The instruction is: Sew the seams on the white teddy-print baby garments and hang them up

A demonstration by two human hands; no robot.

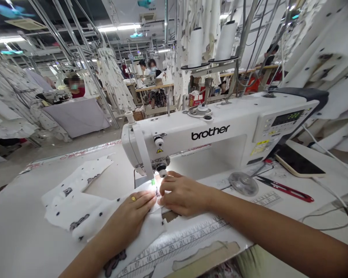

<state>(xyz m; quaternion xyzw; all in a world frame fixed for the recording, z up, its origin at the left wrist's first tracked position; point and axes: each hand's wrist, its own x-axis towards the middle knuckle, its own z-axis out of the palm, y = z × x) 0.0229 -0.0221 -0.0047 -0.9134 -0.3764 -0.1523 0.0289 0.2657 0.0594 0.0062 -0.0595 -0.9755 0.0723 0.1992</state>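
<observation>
The left hand (129,213) lies flat, the right hand (185,194) curls, both pressing soft dotted white fabric (75,208).

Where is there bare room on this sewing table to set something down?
Widest is the white tabletop left of the fabric; a smaller patch lies between the fabric and the sewing machine. Crowded: where the left hand and right hand press the fabric, and rightward around the disc, snips and phone.
</observation>
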